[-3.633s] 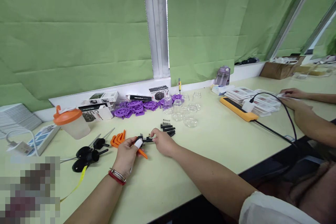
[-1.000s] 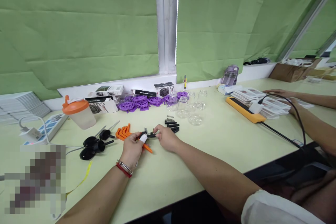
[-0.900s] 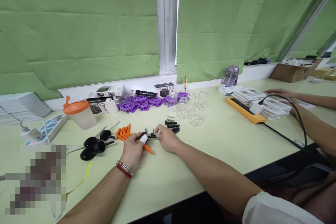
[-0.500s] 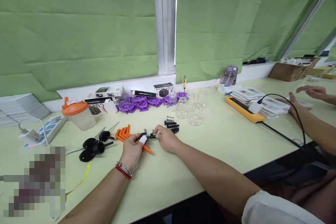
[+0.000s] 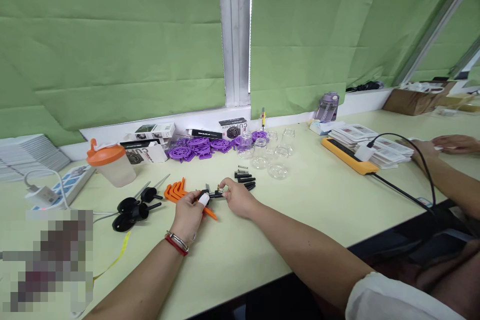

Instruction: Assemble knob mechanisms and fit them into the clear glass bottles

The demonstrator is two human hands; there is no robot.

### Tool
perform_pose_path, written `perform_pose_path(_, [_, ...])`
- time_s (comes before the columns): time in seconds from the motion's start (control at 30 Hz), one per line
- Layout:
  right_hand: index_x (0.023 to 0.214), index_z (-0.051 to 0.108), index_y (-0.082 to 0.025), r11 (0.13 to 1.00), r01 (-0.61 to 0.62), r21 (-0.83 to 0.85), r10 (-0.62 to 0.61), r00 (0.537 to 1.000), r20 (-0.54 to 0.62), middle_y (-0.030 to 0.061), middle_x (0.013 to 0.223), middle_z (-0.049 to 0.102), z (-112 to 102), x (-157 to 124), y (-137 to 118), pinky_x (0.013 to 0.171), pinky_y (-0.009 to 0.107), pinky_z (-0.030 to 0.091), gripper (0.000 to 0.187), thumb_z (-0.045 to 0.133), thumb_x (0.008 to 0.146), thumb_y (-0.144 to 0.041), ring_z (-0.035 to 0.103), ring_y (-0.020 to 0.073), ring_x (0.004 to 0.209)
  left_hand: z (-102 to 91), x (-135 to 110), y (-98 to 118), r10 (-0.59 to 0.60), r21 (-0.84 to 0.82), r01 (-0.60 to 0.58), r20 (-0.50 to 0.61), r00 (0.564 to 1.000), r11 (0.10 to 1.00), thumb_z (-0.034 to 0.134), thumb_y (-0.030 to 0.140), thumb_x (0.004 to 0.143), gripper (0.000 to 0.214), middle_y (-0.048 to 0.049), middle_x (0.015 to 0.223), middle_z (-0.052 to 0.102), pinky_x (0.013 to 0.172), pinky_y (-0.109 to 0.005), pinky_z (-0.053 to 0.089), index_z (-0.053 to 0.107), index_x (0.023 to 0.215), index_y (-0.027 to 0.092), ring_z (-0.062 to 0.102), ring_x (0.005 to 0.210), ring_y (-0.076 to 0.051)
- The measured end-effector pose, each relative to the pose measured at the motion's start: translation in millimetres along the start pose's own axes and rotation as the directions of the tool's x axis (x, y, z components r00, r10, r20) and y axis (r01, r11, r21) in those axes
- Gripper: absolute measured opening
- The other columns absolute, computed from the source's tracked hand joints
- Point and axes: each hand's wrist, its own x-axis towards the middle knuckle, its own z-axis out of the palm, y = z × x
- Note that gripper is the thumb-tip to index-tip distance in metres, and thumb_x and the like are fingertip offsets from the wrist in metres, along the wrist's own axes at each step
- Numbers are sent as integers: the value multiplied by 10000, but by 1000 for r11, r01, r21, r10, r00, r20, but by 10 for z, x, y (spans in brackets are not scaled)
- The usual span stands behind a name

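My left hand (image 5: 189,212) is closed around a small black part (image 5: 216,194), with a bit of metal standing up from it. An orange strip (image 5: 210,213) sticks out below those fingers; whether it is held or lies on the table I cannot tell. At the black part's other end, my right hand (image 5: 240,199) has thumb and forefinger pinched on something small and partly hidden. Just beyond it lie several black rods (image 5: 245,180) and small metal springs (image 5: 243,167). Bent orange pieces (image 5: 175,190) rest beside my left hand.
Black scoop-like parts (image 5: 131,212), an orange-lidded cup (image 5: 112,162) and a power strip (image 5: 77,180) stand left. Purple pieces (image 5: 200,147), clear glass jars (image 5: 259,152) and boxes (image 5: 146,150) line the back. A yellow power strip (image 5: 347,157), cards (image 5: 382,147) and a co-worker's hands (image 5: 455,143) are right.
My hands stay almost where they were, still at the black part. On the right, the co-worker's far hand has come down lower.
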Motion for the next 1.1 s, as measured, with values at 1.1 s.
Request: perform_pose_path(1.1, [974, 566, -220, 1000, -17, -6, 17, 1000, -4, -27, 661, 459, -18, -4, -23, 552, 212, 252, 202, 496, 814, -118, 383, 109, 577, 9, 7, 24, 5, 6, -5, -18, 1000, 1000, 663, 223, 685, 248, -31, 667, 600, 354, -188, 350, 624, 904, 116, 538, 471, -113])
